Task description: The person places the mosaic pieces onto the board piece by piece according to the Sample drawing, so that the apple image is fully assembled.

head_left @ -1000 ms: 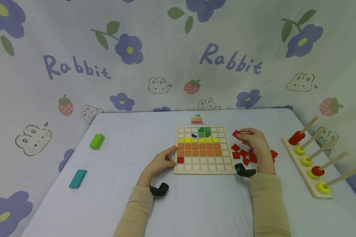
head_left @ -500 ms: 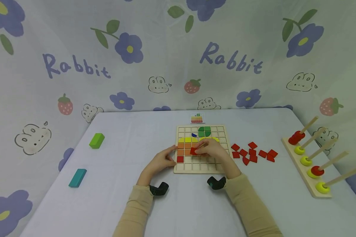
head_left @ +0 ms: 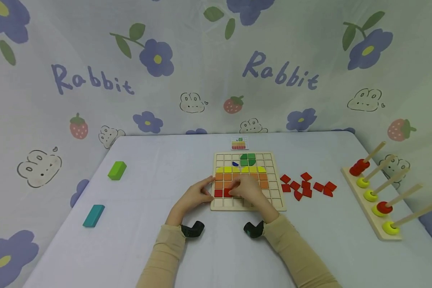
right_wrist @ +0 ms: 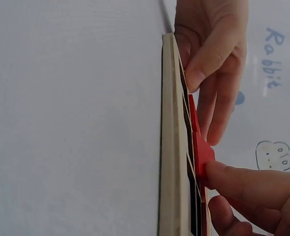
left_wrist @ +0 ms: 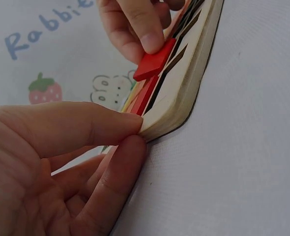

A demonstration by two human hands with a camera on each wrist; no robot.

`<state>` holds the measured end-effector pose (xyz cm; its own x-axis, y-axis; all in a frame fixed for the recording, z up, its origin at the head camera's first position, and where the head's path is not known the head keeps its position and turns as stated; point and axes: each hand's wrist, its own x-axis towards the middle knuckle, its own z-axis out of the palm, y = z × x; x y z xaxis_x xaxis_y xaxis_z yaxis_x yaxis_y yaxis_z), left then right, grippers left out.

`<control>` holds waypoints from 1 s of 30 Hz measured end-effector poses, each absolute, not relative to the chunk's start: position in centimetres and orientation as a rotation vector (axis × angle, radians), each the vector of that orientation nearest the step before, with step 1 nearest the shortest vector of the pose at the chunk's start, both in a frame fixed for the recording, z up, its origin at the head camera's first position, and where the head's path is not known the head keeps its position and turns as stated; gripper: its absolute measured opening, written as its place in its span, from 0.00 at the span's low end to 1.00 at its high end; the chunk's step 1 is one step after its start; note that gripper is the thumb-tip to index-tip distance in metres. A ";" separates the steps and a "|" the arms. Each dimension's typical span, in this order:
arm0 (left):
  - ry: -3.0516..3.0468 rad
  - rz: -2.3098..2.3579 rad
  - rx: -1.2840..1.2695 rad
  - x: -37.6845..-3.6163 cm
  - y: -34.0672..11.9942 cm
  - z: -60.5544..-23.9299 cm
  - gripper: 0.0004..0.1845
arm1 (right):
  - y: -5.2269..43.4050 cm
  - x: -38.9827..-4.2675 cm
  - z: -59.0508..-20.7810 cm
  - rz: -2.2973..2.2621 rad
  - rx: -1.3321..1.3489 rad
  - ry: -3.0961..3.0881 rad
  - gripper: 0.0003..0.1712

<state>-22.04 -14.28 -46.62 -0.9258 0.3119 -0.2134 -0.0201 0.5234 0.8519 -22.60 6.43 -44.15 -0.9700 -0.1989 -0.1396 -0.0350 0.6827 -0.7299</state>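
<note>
Head view: wooden grid board (head_left: 273, 200) sits mid-counter (head_left: 158, 160), with green pieces at the far side, then a yellow row and orange rows. One red tile is already seated at the left end of the red row. Left hand (head_left: 194, 197) is at the board's near-left corner, fingers curled onto its edge. Right hand (head_left: 250, 191) is over the board's near-left part, pinching a red tile (head_left: 227, 192) just right of the seated one. Loose red tiles (head_left: 306, 186) lie on the counter just right of the board. Peg rack with rings (head_left: 376, 192) is at the far right. Green block (head_left: 117, 171) and teal block (head_left: 93, 216) are on the left, well apart from the board. Small pattern card (head_left: 239, 143) lies just beyond the board.

Left wrist view: left hand (left_wrist: 61, 162) grips the board corner (left_wrist: 177, 105), thumb on top, fingers (left_wrist: 117, 182) under the edge. Red tile (left_wrist: 154, 60) is tilted, one edge raised off the grid, with a right-hand fingertip pressing on it.

Right wrist view: right-hand fingers (right_wrist: 248, 184) pinch the red tile (right_wrist: 203, 152) against the board face (right_wrist: 172, 147); tile not yet flat in its cell. Left hand (right_wrist: 213, 54) grasps the far end of the board.
</note>
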 end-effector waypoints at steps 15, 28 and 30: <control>2.434 1.389 0.219 -22.3 -14.4 -46.5 0.38 | 8.2 -23.7 -43.2 -1.220 -0.104 2.656 0.08; 2.430 1.373 0.210 -21.9 -14.1 -46.5 0.38 | 22.2 -24.6 -43.3 -1.441 0.511 2.675 0.19; 2.436 1.379 0.209 -21.8 -14.2 -46.6 0.38 | 23.6 -24.4 -43.8 -1.427 0.552 2.699 0.20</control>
